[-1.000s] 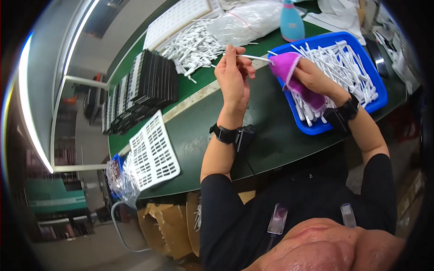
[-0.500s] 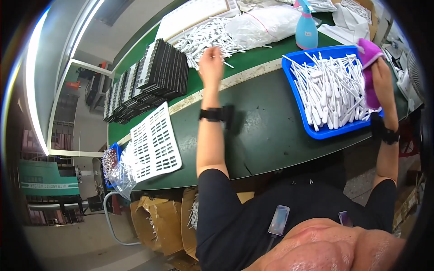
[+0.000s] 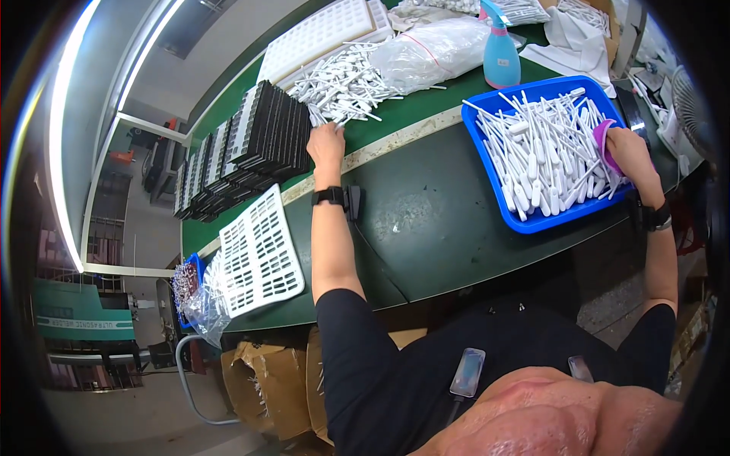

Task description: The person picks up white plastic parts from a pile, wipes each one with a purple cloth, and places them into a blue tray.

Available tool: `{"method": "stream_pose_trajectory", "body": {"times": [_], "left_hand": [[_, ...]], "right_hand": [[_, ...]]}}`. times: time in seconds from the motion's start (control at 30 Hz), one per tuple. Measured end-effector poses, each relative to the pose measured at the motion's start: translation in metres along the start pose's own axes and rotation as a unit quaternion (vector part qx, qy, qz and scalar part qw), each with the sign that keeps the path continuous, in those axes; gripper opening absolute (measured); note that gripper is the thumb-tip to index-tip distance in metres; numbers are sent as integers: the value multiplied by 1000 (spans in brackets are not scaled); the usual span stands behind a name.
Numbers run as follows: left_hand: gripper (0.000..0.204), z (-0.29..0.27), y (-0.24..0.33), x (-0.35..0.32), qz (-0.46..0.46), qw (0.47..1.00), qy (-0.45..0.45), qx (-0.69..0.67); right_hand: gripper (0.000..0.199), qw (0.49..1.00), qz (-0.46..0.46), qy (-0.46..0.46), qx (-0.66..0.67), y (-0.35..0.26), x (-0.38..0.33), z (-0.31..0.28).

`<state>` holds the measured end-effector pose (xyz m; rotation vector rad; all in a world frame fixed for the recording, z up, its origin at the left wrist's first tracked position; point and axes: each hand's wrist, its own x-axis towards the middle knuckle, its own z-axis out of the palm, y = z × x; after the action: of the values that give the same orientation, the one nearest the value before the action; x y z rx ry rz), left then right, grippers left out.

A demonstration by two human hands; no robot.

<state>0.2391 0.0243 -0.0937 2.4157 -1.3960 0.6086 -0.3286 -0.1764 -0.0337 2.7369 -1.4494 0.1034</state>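
— Two hands, well apart. Where do we have the left hand (image 3: 325, 144)?

— We have it stretched across the green table (image 3: 426, 220), its fingers curled down at the near edge of the loose pile of white sticks (image 3: 338, 83). They touch the nearest sticks, but we cannot tell whether they are pinching one.

— What lies beside that pile?

— Stacked black trays (image 3: 262, 137) just to its left, a clear bag (image 3: 437, 53) of more white pieces to its right, and a white grid tray (image 3: 323, 34) behind it.

— And the right hand (image 3: 627, 152)?

— We have it at the right side of the blue bin (image 3: 475, 144), closed around a purple cloth (image 3: 601, 144). The cloth is pressed between thumb and fingers and rests on the white sticks heaped in the bin.

— Anything else near us?

— A blue spray bottle (image 3: 500, 47) stands upright just behind the bin. Another white grid tray (image 3: 260, 251) lies flat by the near edge of the table, left of our forearm, and a black watch (image 3: 328, 196) sits on the left wrist.
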Motion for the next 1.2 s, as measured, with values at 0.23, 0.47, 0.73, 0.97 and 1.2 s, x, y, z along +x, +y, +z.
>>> {"method": "stream_pose_trajectory", "body": {"times": [0.23,0.47,0.73,0.97,1.2], "left_hand": [[20,-30,8,-12,-145,944,-167,-244],[27,-56,67,-1,-174,633,-210,-724],[29,-51,169,-11,-176,529,-167,-813],[39,-45,188,-27,-141,568,-180,-791],[42,-41,200,-33,-133,592,-194,-771]], "right_hand": [[24,978,-31,91,187,-6,3,-36],[39,699,-84,-3,710,-60,36,-57],[49,468,-122,35,875,-107,59,17],[43,623,-122,108,765,-127,72,21],[34,387,27,-19,922,-128,72,19]]}}
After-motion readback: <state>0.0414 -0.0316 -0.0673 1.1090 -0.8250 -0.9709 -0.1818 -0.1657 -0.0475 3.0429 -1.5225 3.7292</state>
